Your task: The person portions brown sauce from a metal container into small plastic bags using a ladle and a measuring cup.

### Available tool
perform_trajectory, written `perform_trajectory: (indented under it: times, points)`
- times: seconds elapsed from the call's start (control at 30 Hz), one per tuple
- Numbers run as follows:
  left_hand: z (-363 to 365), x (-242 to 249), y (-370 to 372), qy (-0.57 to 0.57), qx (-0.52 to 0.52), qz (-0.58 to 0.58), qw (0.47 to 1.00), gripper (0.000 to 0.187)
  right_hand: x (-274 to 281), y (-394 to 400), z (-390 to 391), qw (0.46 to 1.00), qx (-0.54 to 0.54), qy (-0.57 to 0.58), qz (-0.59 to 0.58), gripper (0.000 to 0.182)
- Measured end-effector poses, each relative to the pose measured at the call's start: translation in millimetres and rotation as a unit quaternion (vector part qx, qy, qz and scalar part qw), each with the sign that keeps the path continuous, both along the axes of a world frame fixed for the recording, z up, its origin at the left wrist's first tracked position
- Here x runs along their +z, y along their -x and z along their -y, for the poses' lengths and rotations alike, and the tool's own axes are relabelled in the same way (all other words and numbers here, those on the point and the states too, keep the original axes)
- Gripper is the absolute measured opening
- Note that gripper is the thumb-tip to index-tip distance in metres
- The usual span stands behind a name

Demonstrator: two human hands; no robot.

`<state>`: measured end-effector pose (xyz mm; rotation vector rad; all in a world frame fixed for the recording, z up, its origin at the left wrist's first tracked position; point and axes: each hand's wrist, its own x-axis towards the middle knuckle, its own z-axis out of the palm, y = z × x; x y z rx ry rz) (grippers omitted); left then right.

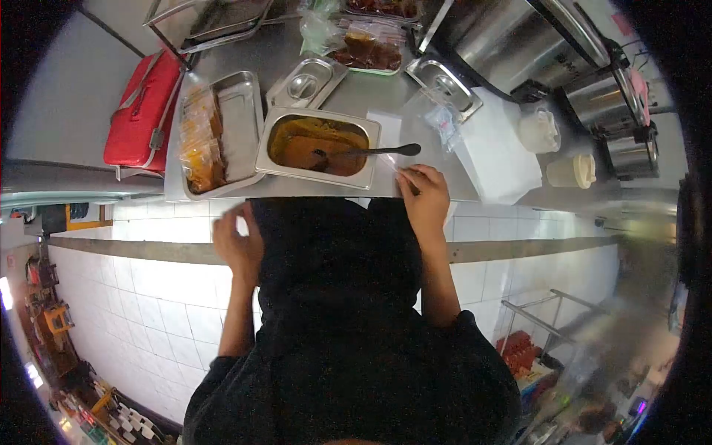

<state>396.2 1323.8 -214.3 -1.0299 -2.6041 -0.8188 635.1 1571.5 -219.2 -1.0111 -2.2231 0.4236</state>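
A rectangular metal container (374, 165) of orange-brown sauce stands at the counter's front edge, a black spoon (406, 150) resting in it with its handle over the right rim. Just right of the container, my right hand (424, 185) pinches the edge of a thin clear plastic piece (389, 160). My left hand (239, 236) is off the counter's front edge, fingers curled and thumb near them; whether it holds anything is too unclear to tell. On the left, a metal tray (245, 137) bears filled plastic packets (200, 141) of orange sauce.
Two metal lids (302, 83) (445, 81) lie behind the container. White paper (495, 148), clear bags (440, 122) and plastic cups (575, 172) are to the right. A red bag (141, 111) stands left, large pots (512, 44) back right, packed dark food (367, 50) at the back.
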Motion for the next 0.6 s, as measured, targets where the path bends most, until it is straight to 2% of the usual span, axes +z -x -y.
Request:
perform_trajectory:
  times: [0.03,0.07,0.1,0.13,0.17,0.2,0.23,0.27,0.3,0.37,0.4,0.43,0.5,0.53,0.57,0.6]
  points:
    - [15,-25,-9,-0.017,0.015,0.099,0.995,0.02,0,2,0,1.0,0.005,0.002,-0.006,0.022]
    - [31,-42,-17,0.096,0.054,0.198,0.974,0.046,3,0,1,0.999,-0.015,0.013,-0.044,0.02]
    - [45,-68,-23,0.285,0.105,0.303,0.903,0.076,4,-4,2,0.996,-0.035,0.026,-0.081,0.018]
    - [68,-110,-23,0.152,0.08,0.511,0.842,0.097,5,-7,3,0.995,-0.032,0.031,-0.086,0.018]
    - [69,-114,-29,0.001,0.049,0.645,0.763,0.102,4,-13,5,0.985,-0.046,0.097,-0.132,0.016]
    - [63,-97,-33,0.038,0.062,0.593,0.802,0.096,2,-16,8,0.968,-0.063,0.164,-0.177,0.015]
    - [72,-113,-21,0.113,0.067,0.534,0.835,0.085,-6,-21,11,0.967,-0.065,0.171,-0.176,0.015]
    - [79,-131,-14,0.183,0.07,0.474,0.858,0.075,-16,-26,11,0.953,-0.074,0.177,-0.236,0.015]
    - [69,-104,-18,0.112,0.048,0.431,0.894,0.064,-21,-29,9,0.935,-0.079,0.18,-0.295,0.015]
    - [35,-33,-28,-0.059,0.03,0.299,0.952,0.039,-4,-32,23,0.93,-0.104,0.161,-0.314,0.014]
    - [26,-15,-35,-0.06,0.031,0.298,0.952,0.039,2,-35,35,0.922,-0.135,0.144,-0.334,0.013]
    - [19,-1,-43,-0.109,-0.012,0.281,0.953,0.033,0,-37,45,0.94,-0.112,0.07,-0.315,0.012]
    - [-6,24,-67,-0.23,-0.11,0.23,0.939,0.027,14,-26,74,0.963,0.006,-0.018,-0.269,0.013]
    - [-23,35,-80,-0.301,-0.163,0.194,0.919,0.027,31,-18,87,0.969,0.078,0.015,-0.233,0.014]
    - [-30,49,-85,-0.302,-0.165,0.194,0.919,0.027,39,-7,97,0.965,0.137,-0.007,-0.222,0.014]
    - [-37,62,-89,-0.265,-0.211,0.1,0.936,0.027,38,-2,105,0.956,0.172,0.019,-0.236,0.016]
